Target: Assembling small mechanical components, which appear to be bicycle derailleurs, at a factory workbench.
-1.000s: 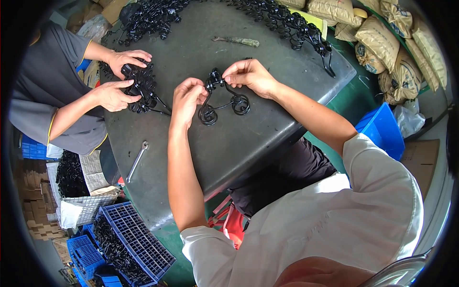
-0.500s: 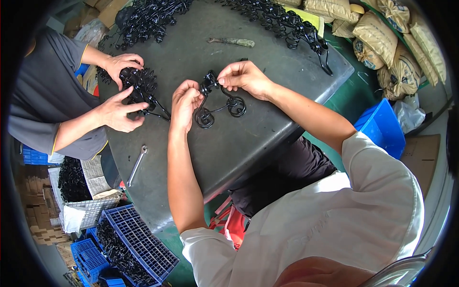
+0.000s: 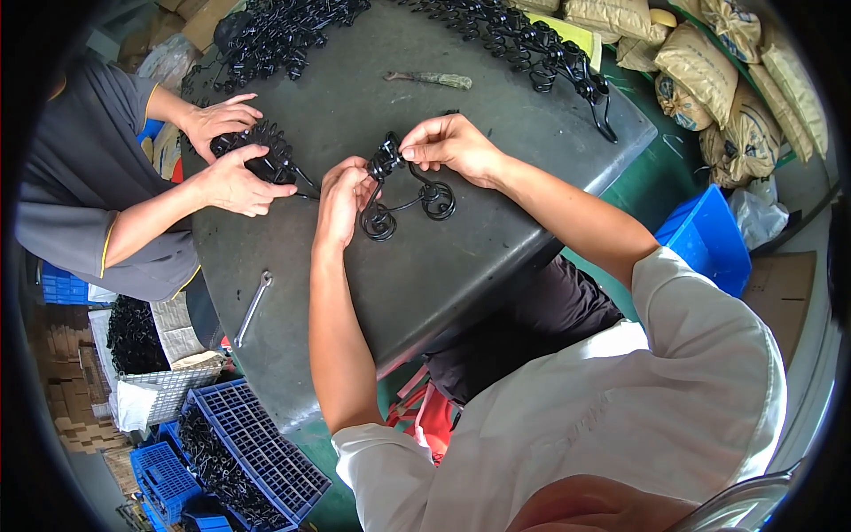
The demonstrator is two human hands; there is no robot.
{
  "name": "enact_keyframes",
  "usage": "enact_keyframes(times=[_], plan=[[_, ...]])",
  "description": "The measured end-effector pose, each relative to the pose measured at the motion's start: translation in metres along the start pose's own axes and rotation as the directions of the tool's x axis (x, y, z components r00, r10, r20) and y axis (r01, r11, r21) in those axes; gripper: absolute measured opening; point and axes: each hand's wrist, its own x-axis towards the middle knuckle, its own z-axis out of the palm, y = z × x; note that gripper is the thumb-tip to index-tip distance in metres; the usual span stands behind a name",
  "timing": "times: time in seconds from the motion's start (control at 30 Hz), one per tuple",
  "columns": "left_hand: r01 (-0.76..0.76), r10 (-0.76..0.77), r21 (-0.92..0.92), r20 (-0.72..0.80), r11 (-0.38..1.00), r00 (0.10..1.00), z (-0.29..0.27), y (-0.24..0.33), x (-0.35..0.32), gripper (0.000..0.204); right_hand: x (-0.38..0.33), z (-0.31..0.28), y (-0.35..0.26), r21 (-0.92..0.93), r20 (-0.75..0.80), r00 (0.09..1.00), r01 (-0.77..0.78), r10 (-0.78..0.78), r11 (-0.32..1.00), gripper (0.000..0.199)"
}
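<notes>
The left hand's [image 3: 344,202] fingers grip the black coiled-wire part [image 3: 385,165] over the table [image 3: 417,279]. The right hand's [image 3: 456,151] fingers pinch at its upper end; any small piece between them is indistinct. Since the earlier frame, the co-worker's nearer hand [image 3: 241,183] has shifted toward the coil bundle [image 3: 280,161].

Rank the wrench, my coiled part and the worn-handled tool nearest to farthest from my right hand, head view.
1. Coiled part: left, at your right hand.
2. Worn-handled tool: beyond the hand.
3. Wrench: lower left.
</notes>
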Motion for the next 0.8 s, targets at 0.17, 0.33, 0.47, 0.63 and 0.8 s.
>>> enact_keyframes(times=[0.17,0.33,0.47,0.63,0.8], plan=[[0.042,-0.041,0.127,-0.005,0.991,0.999,0.000,0.007,-0.004,0.020,0.002,0.001,0.000,0.011,0.003,1.000,0.000,0.000,1.000,0.012],[0.005,-0.001,0.086,-0.046,0.996,0.999,-0.004,-0.004,-0.001,0.018,0.001,0.006,-0.003,-0.002,-0.012,1.000,-0.024,0.024,1.000,0.012],[0.027,-0.024,0.077,-0.040,0.997,0.999,-0.002,-0.002,0.001,0.017,0.000,0.000,-0.002,0.027,0.000,1.000,-0.029,0.029,0.999,0.013],[0.063,-0.062,0.070,-0.008,0.996,0.998,-0.014,-0.016,0.007,0.029,-0.001,-0.028,-0.015,0.043,-0.184,0.979,0.094,-0.084,0.995,0.011],[0.086,-0.082,0.061,-0.066,0.994,0.994,-0.013,-0.019,0.006,0.042,-0.013,-0.066,-0.031,-0.280,-0.318,0.925,0.115,-0.205,0.953,0.012]])
